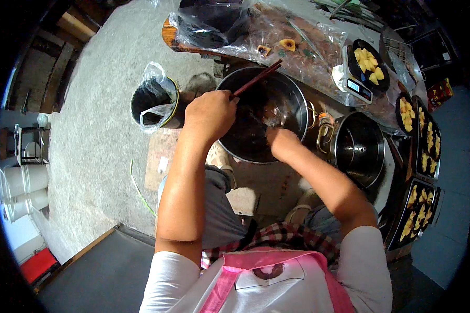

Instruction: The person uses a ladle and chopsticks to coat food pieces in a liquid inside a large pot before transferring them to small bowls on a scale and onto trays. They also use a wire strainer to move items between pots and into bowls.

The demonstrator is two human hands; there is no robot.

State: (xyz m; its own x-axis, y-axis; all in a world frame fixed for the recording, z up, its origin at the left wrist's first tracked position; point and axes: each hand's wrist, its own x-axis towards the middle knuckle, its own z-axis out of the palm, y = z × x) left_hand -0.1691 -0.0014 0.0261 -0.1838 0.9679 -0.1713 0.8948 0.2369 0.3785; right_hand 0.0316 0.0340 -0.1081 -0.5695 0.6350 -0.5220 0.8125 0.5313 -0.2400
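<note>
My left hand [211, 113] is closed around a pair of dark red-brown chopsticks [258, 79] at the left side of a large metal pot [235, 154]. The chopsticks slant up and to the right over the pot's far rim. Inside lies dark liquid [250, 135], with a glinting, blurred patch near the middle. My right hand [284, 143] reaches over the near right part of the pot, knuckles up. Its fingertips are lost in the dark, so I cannot see whether they hold anything. A brass-coloured handle [312, 114] sits on the pot's right side.
Right of the pot stands a second metal pot [358, 150]. A black plate of yellow chunks [370, 64] rests on a digital scale [358, 94] on the plastic-covered table [254, 39]. Filled trays [415, 215] line the far right. A lined bin [154, 102] stands left.
</note>
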